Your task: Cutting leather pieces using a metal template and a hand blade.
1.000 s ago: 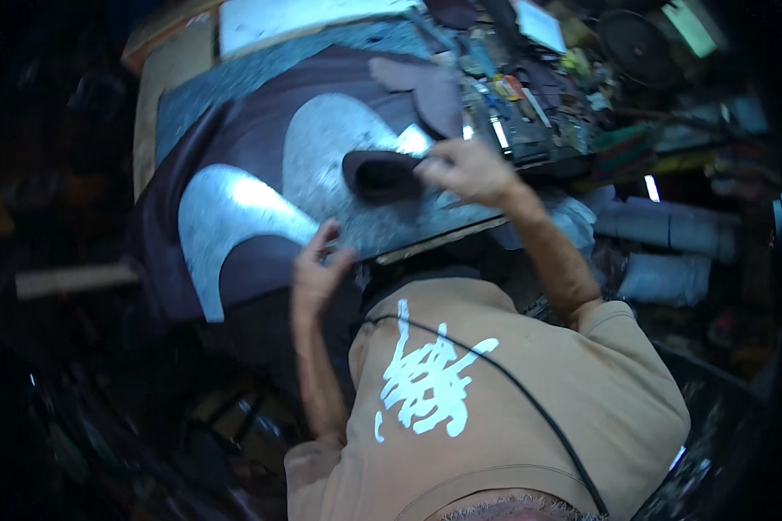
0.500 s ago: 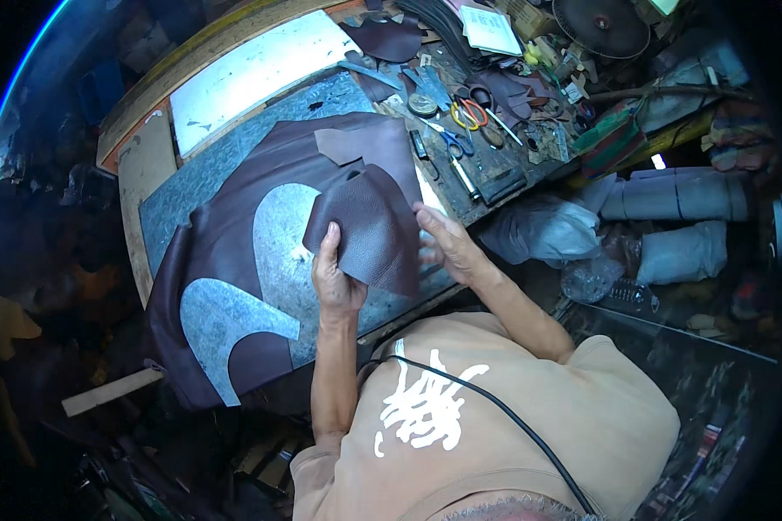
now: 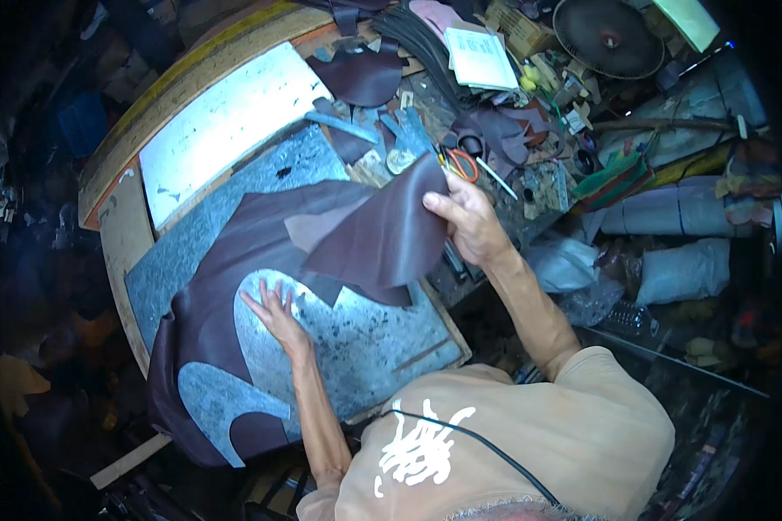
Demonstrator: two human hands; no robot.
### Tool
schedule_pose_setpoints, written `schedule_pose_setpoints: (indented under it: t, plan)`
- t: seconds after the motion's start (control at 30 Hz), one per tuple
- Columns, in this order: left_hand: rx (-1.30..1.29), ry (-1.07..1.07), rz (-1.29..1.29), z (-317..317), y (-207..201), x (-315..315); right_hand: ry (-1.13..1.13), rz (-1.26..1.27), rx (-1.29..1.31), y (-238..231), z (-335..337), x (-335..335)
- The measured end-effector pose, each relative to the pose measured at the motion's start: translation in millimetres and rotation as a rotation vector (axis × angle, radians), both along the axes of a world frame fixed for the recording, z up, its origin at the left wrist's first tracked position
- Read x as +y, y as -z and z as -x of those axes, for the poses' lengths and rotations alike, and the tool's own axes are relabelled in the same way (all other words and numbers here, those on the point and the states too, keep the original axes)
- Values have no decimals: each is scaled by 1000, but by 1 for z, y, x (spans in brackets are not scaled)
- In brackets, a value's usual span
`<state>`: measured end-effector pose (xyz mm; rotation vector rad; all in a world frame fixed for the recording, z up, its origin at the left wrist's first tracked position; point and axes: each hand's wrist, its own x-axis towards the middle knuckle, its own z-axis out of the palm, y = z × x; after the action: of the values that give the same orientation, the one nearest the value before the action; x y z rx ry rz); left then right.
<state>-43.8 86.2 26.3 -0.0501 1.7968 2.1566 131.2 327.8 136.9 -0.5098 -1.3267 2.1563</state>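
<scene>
My right hand [image 3: 473,219] grips the edge of a dark brown leather piece [image 3: 389,227], thumb on top, and holds it raised and slanting over the bench. Whether this piece is separate from the large hide beneath it, I cannot tell. The large brown leather hide [image 3: 208,295] lies spread and wrinkled over a grey speckled board [image 3: 387,347]. Curved cut-outs in the hide bare the board. Fingers spread, my left hand [image 3: 280,319] is over the larger rounded cut-out and holds nothing. A paler leather patch [image 3: 308,233] lies partly under the raised piece.
A white board [image 3: 230,122] lies along the bench's far side. Orange-handled scissors [image 3: 463,165], leather scraps [image 3: 365,76] and a paper pad [image 3: 481,59] clutter the far right. A fan [image 3: 608,39] stands behind them. Wrapped rolls and bags [image 3: 682,269] sit to the right.
My left hand has let go of the leather piece and moved left and down, fingers spreading. My right hand, earlier open beside it, has moved up and now grips the raised leather.
</scene>
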Motion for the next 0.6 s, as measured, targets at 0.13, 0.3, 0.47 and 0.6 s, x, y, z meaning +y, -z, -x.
schedule_pose_setpoints:
  t: [0.13, 0.3, 0.47, 0.6]
  plan:
    - [480, 224, 702, -4, 61, -12, -20, -75, -64, 6, 64, 86]
    - [820, 502, 1264, -20, 66, -10, -49, -244, -44, -15, 162, 200]
    - [807, 481, 1270, -17, 64, -8, 61, -104, 202, -24, 223, 254]
    - [793, 509, 1309, -18, 59, -5, 288, -193, 105, 47, 225, 276]
